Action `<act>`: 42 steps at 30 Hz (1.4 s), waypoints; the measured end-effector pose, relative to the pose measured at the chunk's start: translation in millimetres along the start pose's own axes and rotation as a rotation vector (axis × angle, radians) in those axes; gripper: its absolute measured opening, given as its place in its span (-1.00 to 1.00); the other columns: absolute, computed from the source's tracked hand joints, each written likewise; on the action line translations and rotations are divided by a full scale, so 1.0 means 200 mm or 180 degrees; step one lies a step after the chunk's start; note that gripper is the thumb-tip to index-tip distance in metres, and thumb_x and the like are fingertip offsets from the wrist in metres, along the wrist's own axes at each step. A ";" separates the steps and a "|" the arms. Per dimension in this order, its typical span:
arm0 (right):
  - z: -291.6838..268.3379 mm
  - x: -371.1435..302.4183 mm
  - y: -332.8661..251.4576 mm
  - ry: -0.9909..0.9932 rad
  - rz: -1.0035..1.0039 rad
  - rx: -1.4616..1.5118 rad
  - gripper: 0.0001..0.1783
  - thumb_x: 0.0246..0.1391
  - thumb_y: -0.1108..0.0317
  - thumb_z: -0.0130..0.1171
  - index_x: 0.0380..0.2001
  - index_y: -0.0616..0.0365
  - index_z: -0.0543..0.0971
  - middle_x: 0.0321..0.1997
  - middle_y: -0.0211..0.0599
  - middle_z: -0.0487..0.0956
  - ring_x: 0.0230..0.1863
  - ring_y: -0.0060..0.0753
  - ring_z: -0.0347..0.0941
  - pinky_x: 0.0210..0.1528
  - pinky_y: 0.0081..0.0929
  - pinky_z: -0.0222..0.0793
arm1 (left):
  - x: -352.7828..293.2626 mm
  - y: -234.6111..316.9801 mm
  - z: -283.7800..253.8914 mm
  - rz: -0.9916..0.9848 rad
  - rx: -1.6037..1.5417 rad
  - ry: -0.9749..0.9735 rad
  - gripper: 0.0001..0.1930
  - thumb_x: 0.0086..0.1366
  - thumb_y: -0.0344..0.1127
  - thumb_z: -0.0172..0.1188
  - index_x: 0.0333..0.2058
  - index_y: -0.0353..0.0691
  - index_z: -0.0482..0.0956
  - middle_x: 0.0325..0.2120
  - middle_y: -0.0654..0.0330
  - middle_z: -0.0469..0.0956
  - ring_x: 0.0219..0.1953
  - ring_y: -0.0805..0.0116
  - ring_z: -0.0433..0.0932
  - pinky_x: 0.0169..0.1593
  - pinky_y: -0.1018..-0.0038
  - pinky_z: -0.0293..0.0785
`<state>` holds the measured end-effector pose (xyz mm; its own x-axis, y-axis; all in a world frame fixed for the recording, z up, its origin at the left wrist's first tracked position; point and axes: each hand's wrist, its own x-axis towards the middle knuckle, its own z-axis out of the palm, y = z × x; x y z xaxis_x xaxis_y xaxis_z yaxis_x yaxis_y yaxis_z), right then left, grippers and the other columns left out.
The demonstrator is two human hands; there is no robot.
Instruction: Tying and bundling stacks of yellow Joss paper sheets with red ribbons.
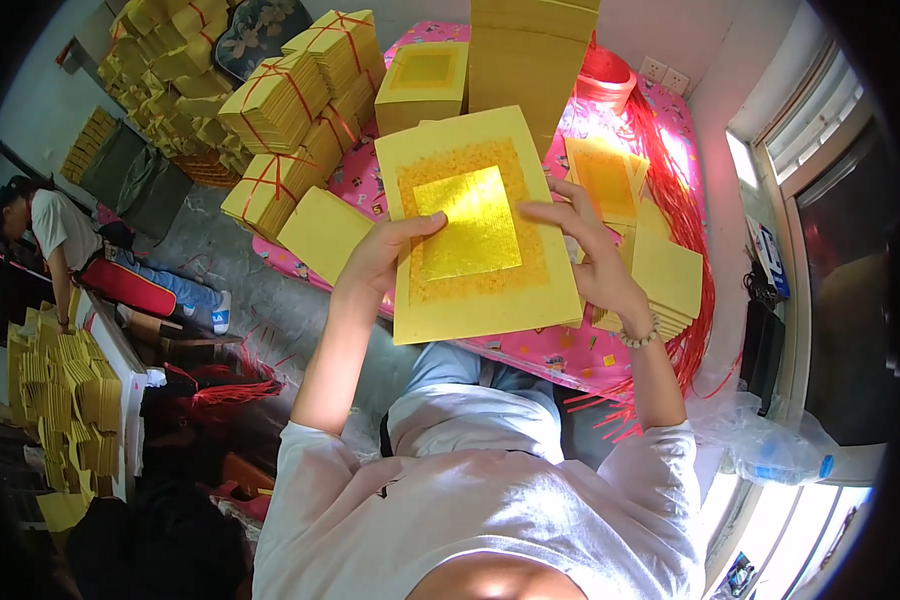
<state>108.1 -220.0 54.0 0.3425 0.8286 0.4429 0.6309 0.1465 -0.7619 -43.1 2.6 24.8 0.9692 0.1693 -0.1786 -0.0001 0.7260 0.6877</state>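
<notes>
In front of my chest a stack of yellow paper sheets (pixel 485 320) is held up at a slight tilt. Its top sheet bears an orange-speckled square with a shiny gold foil patch (pixel 470 235) in the middle. My left hand (pixel 378 255) grips the stack's left edge, thumb lying on top at the foil and the other fingers hidden beneath. At the right edge my right hand (pixel 602 255), with a beaded bracelet on the wrist, holds the stack too; its bent fingers reach over the top sheet near the foil's right side.
A table with a pink patterned cover (pixel 570 355) carries red-tied yellow paper bundles (pixel 275 100), loose yellow stacks (pixel 668 270), a tall yellow block (pixel 535 70) and long red strings (pixel 675 190). At left, another person (pixel 65 230) leans over more yellow stacks (pixel 65 400). A window stands right.
</notes>
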 end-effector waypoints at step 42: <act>0.21 0.29 0.14 0.0320 0.0147 0.0674 -0.33 0.05 0.35 0.24 0.18 0.23 0.18 0.06 -0.17 0.43 0.08 -0.37 0.39 0.11 -0.44 0.31 | 0.22 -0.12 0.01 0.2449 0.1752 0.0065 -0.64 0.32 -0.43 0.08 0.08 -0.31 0.32 -0.05 0.21 0.45 0.03 0.48 0.39 0.11 0.52 0.29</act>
<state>115.6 -144.8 39.0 0.4419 0.7807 0.4419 0.4564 0.2284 -0.8600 -0.4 -8.1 1.2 0.7469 0.4864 0.4535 -0.5164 -0.0055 0.8563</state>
